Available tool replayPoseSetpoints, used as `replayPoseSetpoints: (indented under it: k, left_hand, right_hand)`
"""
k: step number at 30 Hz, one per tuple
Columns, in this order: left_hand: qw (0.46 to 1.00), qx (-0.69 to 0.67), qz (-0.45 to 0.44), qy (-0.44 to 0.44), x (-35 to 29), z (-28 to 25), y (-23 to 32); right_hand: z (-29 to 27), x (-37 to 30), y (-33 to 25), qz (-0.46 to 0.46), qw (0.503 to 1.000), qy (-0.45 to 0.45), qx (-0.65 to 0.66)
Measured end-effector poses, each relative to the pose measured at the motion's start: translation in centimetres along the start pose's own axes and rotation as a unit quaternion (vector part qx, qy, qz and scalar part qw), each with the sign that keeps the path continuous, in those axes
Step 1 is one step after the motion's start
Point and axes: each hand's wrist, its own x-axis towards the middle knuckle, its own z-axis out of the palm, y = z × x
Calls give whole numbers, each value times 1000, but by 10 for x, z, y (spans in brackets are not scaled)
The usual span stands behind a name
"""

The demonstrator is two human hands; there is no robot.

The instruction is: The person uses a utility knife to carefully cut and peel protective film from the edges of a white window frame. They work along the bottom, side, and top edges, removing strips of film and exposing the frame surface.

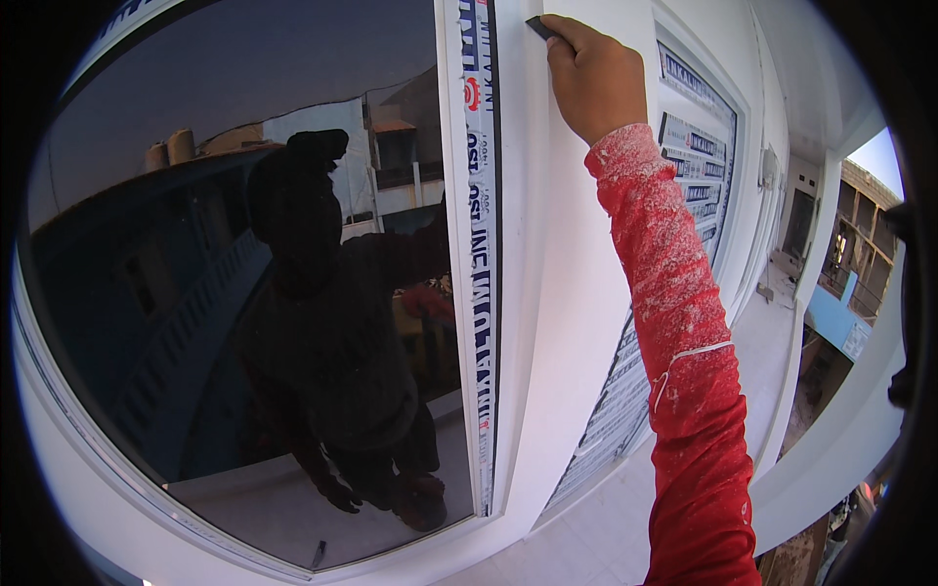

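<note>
Tool, small and dark, sits pinched in your right grip, its visible end pointing to ten o'clock over the white pillar.

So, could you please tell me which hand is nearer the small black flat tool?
Right: the right hand grips the small black flat tool; the left hand is outside direct view, away from it.

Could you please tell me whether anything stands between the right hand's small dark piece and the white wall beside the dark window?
Nothing visible does. The right hand holds the dark piece in its fingers, directly over the white wall; whether they touch, I cannot tell.
</note>
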Motion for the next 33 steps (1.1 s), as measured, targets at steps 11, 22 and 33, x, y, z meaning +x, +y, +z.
replayPoseSetpoints:
  k: [11, 22, 33]
  left_hand:
    - [1000, 0, -5, -6, 0, 1, -6]
    - [1000, -4, -13, -14, -3, 4, -7]
    - [1000, -8, -20, -21, -4, 8, -6]
  right_hand:
    - [-5, -16, -10, 28, 999, -2, 20]
    - [-12, -31, -17, 34, 999, -17, 14]
    - [-16, -46, -21, 35, 999, -23, 10]
